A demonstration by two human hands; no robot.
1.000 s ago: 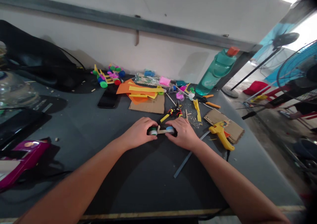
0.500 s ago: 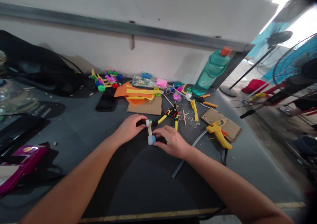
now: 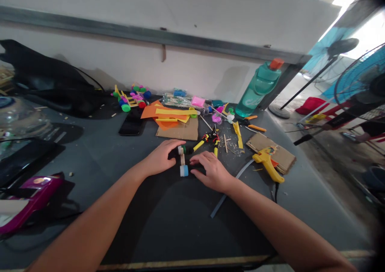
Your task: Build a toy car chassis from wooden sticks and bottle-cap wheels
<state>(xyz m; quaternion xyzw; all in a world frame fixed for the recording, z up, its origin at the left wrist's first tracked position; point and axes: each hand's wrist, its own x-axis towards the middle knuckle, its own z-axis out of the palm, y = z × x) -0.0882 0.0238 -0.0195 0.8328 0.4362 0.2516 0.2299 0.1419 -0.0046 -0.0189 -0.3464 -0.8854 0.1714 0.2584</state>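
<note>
The only writing I make out is a white cursive logo on the translucent teal plastic bottle, too blurred to read. The cap-and-stick piece is on the gray worktop between the two hands: a flat, pale wooden stick with a ridged blue-and-white bottle cap at its near end and a green-and-white bottle cap at the far end. My left hand curves beside the far cap, thumb and index finger parted; I cannot tell whether a fingertip touches it. My right hand is just beside the near cap, fingers loosely bent, apart and gripping nothing. Beyond lie yellow-and-black handled pliers and smooth orange paper on corrugated cardboard. To the right, a glossy yellow glue gun trails a long translucent glue stick.
</note>
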